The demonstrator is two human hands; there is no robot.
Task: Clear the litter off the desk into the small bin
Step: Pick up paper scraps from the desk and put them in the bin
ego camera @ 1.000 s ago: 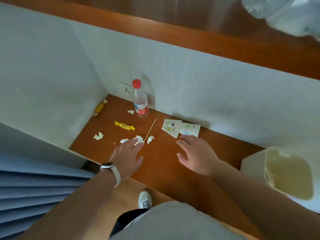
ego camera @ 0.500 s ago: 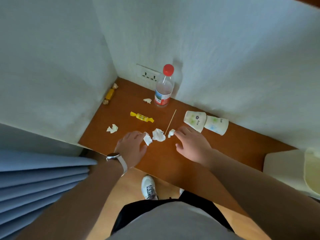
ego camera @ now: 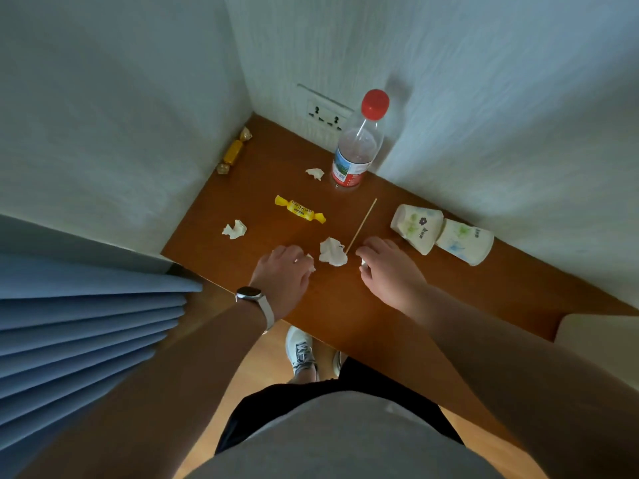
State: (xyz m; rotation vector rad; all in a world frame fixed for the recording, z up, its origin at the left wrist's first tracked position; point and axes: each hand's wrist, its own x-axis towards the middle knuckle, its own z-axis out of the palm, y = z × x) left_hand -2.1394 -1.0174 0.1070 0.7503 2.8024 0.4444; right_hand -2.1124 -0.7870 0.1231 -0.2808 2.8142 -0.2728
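On the desk (ego camera: 345, 299), counted: 5 white paper scraps, 2 candies, 2 paper cups, 1 stick, 1 bottle.

The left hand (ego camera: 281, 271), with a watch (ego camera: 250, 293) on its wrist, has its fingers curled and pinches the small scrap (ego camera: 310, 263) at its fingertips. The right hand (ego camera: 389, 273) has its fingers bent down and nips the tiny scrap (ego camera: 363, 261), which is mostly hidden. The big scrap (ego camera: 332, 252) lies loose between both hands. The left scrap (ego camera: 235, 229) and the far scrap (ego camera: 314, 173) also lie loose.

The yellow candy (ego camera: 300, 213) is mid-desk. The gold candy (ego camera: 234, 152) is against the left wall. The stick (ego camera: 361, 224) lies slanted, its near end by the big scrap.

The flowered cup (ego camera: 416, 228) and the plain cup (ego camera: 465, 240) lie on their sides, touching. The bottle (ego camera: 359, 146) has a red cap and stands upright by the back wall.

Of the small bin (ego camera: 601, 335), only a pale corner shows at the right edge, well apart from both hands.
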